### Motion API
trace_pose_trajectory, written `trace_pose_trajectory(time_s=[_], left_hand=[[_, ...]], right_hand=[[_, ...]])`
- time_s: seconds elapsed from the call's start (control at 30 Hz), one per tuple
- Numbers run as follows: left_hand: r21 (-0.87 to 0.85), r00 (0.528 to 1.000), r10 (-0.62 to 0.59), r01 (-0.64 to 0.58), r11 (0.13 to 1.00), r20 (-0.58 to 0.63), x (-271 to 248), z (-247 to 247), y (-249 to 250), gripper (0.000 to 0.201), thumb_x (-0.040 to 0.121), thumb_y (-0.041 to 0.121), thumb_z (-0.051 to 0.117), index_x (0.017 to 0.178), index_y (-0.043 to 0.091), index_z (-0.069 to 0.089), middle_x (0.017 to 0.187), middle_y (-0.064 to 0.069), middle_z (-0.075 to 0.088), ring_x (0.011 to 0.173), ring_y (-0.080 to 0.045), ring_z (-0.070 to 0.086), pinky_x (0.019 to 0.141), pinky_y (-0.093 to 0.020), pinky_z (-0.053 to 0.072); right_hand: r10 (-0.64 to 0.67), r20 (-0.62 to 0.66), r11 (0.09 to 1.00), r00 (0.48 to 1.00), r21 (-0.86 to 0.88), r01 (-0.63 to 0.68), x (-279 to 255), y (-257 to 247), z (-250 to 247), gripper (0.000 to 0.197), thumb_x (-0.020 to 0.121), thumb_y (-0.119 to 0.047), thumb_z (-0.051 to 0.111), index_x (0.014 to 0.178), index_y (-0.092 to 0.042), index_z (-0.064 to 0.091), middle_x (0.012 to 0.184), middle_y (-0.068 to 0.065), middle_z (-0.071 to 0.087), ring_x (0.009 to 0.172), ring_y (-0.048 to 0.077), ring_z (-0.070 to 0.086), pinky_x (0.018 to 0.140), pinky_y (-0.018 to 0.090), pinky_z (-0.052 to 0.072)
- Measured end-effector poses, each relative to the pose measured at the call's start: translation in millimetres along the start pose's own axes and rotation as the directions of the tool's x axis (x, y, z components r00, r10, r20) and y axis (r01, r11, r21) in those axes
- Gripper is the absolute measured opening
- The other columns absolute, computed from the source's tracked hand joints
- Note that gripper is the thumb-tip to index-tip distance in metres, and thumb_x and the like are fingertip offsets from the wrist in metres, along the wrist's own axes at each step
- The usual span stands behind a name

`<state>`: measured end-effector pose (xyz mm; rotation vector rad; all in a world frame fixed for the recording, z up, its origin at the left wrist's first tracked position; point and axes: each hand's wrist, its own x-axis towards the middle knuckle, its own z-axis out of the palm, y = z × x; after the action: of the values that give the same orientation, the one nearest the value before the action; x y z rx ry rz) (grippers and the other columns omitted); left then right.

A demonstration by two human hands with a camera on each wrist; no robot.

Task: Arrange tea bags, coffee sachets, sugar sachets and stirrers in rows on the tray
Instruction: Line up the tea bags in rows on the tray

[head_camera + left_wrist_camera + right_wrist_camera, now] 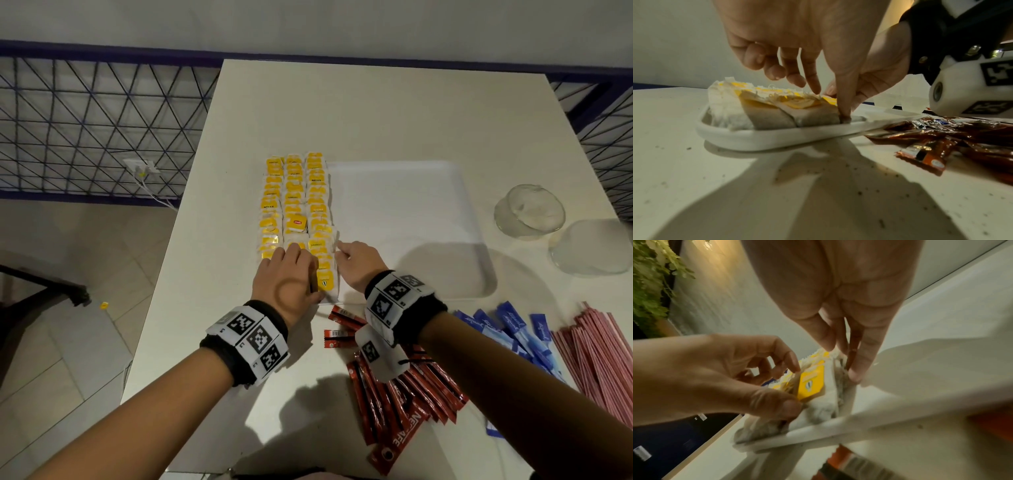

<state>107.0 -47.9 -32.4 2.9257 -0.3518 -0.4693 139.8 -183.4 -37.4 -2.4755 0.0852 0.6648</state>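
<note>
Both hands are working the yellow tea bags [295,205] at the tray's [428,240] nine o'clock side: left hand [286,274] pinching one, right hand [356,262] pressing with straight fingers.

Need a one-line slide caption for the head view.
Both hands straighten three tea-bag rows on the white tray.

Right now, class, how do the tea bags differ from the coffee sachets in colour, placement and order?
The tea bags are white with yellow tags; the coffee sachets are red sticks. The tea bags sit on the tray in three overlapping rows; the coffee sachets lie off it on the table in a loose heap. The left hand touches the tea bags; neither hand touches the sachets.
</note>
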Motion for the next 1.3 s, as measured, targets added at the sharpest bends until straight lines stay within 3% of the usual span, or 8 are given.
trace_pose_trajectory(time_s=[0.17,0.33,0.53,0.67,0.77,0.97,1.13,1.3], left_hand=[[-0.097,0.997,0.040,-0.047,0.994,-0.069,-2,3,0,0.063,0.076,0.035,0.069,0.131,0.015,0.046,0.135,-0.006,0.042,0.121,-0.030,0.040,0.091,-0.037,0.031],[-0.030,0.998,0.037,-0.035,0.999,0.049,4,9,-7,0.074,0.089,0.046,0.052,0.148,0.021,0.015,0.157,0.004,0.008,0.143,-0.018,0.009,0.111,-0.033,0.015],[0.003,0.994,0.071,-0.071,0.997,0.084,5,16,-14,0.072,0.092,0.056,0.035,0.150,0.020,0.009,0.158,0.005,0.003,0.145,-0.018,0.001,0.114,-0.031,0.008],[-0.055,0.992,0.119,-0.116,0.992,0.049,3,8,-16,0.099,0.064,0.069,0.001,0.148,0.022,0.019,0.157,0.004,0.014,0.145,-0.019,0.007,0.115,-0.032,0.010],[-0.132,0.974,0.220,-0.226,0.965,-0.057,-3,-5,-15,0.088,0.068,0.062,0.009,0.138,0.019,0.041,0.143,0.001,0.040,0.134,-0.023,0.028,0.107,-0.033,0.026],[-0.240,0.812,0.577,-0.580,0.779,-0.091,-11,4,13,0.037,0.079,0.034,0.047,0.095,0.007,0.068,0.084,-0.009,0.065,0.075,-0.030,0.061,0.067,-0.042,0.054],[-0.272,0.769,0.624,-0.576,0.771,0.140,-15,13,36,0.078,0.070,0.066,0.053,0.126,0.012,0.055,0.118,-0.007,0.057,0.108,-0.023,0.054,0.094,-0.036,0.044],[-0.088,0.771,0.567,-0.568,0.818,0.290,-26,37,47,0.113,0.056,0.072,0.070,0.146,0.017,0.027,0.149,-0.002,0.028,0.135,-0.018,0.031,0.112,-0.036,0.029]], right_hand=[[0.027,0.022,1.000,0.999,0.008,-0.027,13,-7,-3,0.043,0.100,-0.019,0.027,0.141,-0.007,0.035,0.139,0.019,0.042,0.124,0.033,0.044,0.103,0.038,0.037],[0.015,0.056,0.999,0.998,-0.044,-0.013,23,-16,3,0.045,0.100,-0.020,0.025,0.145,-0.010,0.027,0.142,0.020,0.034,0.129,0.034,0.038,0.106,0.040,0.034],[0.019,0.088,0.997,0.996,-0.073,-0.012,21,-11,-5,0.046,0.101,-0.024,0.025,0.145,-0.010,0.026,0.145,0.019,0.032,0.133,0.032,0.034,0.106,0.035,0.031],[0.005,0.048,0.996,0.999,0.090,-0.009,10,6,-20,0.047,0.099,-0.025,0.035,0.144,-0.010,0.030,0.124,0.012,0.052,0.121,0.028,0.048,0.102,0.031,0.033],[-0.020,-0.017,0.964,1.000,0.263,0.024,-15,25,-34,0.036,0.095,-0.017,0.047,0.129,-0.006,0.051,0.099,0.004,0.052,0.094,0.019,0.052,0.086,0.026,0.041],[-0.026,0.045,0.996,0.999,-0.081,0.030,-81,63,-51,0.035,0.086,-0.025,0.063,0.120,-0.016,0.057,0.111,0.001,0.061,0.096,0.014,0.056,0.087,0.022,0.042],[0.033,0.170,0.955,0.985,-0.296,0.019,-115,82,-42,0.079,0.072,-0.039,0.074,0.138,-0.021,0.034,0.131,0.000,0.038,0.124,0.018,0.035,0.104,0.032,0.031],[0.112,0.248,0.842,0.962,-0.538,0.040,-128,98,-24,0.115,0.058,-0.053,0.079,0.144,-0.020,0.010,0.148,0.006,0.010,0.139,0.029,0.012,0.112,0.043,0.024]])
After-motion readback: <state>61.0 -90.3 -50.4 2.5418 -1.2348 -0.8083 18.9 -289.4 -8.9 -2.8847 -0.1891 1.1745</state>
